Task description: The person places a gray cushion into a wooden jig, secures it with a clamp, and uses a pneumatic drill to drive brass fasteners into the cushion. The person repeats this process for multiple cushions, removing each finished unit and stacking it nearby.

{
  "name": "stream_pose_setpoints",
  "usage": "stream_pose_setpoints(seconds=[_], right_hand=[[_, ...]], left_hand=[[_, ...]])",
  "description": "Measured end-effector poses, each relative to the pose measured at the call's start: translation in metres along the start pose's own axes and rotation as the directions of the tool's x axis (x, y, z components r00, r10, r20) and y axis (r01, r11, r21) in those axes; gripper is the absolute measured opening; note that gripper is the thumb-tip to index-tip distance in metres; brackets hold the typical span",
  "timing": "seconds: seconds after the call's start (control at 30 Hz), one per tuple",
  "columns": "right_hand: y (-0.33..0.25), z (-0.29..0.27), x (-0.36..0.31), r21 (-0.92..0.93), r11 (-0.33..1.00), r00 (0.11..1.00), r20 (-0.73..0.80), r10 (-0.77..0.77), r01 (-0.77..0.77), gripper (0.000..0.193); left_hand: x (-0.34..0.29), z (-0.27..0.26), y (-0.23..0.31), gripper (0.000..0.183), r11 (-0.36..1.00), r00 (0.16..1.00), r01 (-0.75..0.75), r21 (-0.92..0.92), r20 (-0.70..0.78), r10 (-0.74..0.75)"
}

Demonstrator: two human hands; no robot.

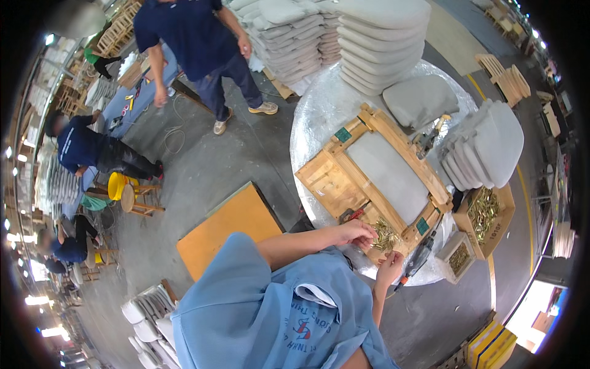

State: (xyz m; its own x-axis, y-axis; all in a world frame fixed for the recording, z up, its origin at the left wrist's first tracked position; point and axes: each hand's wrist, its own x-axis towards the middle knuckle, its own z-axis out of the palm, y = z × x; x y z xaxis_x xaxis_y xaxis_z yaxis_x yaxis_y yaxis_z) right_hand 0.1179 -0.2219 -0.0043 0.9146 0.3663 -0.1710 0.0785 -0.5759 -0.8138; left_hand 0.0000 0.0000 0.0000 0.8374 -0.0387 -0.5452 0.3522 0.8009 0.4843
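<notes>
My left hand (357, 234) is at the near edge of a wooden jig (330, 180), its fingers curled together beside a pile of brass-coloured screws (385, 236). At the jig's near corner, my right hand (391, 268) has its fingertips pinched. Whatever either hand holds is too small to make out. A grey padded seat panel (387, 174) lies inside the jig's frame. Close to my left hand rests a red-and-black tool (351, 214). A power screwdriver (420, 256) with an orange end lies right of my right hand.
The round table (305, 130) is wrapped in plastic film. It carries stacked grey seat panels (382, 46) and more panels (485, 150) at right. A carton of metal fasteners (488, 222) and a smaller box (456, 258) stand at right. An orange-topped platform (227, 227) is left; a co-worker (190, 46) stands beyond.
</notes>
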Motion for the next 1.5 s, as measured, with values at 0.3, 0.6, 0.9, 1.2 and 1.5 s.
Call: stream_pose_setpoints(seconds=[0.3, 0.6, 0.9, 1.2, 1.5], right_hand=[[-0.076, -0.001, -0.014, 0.234, 0.972, 0.945, 0.319, -0.076, -0.001, 0.023], [-0.02, 0.024, -0.009, 0.131, 0.966, 0.973, -0.035, 0.227, -0.221, 0.032], [-0.007, 0.047, -0.001, -0.281, 0.945, 0.98, -0.151, 0.126, -0.165, 0.019], [-0.026, 0.024, -0.019, -0.052, 0.993, 0.97, -0.222, 0.096, -0.11, 0.023], [-0.064, -0.008, 0.055, 0.107, 0.994, 0.934, -0.358, 0.013, 0.028, 0.02]], left_hand=[[-0.026, 0.026, 0.017, 0.03, 0.949, 0.999, -0.038, 0.313, 0.003, 0.039], [-0.027, 0.013, 0.015, 0.024, 0.974, 0.997, 0.002, 0.226, -0.071, 0.015], [-0.038, 0.009, 0.03, 0.018, 0.97, 0.971, -0.076, 0.233, -0.205, 0.125], [-0.034, 0.002, 0.035, 0.015, 0.981, 0.952, -0.034, 0.19, -0.294, 0.09], [-0.007, 0.003, 0.056, 0.015, 0.969, 0.938, -0.061, 0.238, -0.317, 0.137]])
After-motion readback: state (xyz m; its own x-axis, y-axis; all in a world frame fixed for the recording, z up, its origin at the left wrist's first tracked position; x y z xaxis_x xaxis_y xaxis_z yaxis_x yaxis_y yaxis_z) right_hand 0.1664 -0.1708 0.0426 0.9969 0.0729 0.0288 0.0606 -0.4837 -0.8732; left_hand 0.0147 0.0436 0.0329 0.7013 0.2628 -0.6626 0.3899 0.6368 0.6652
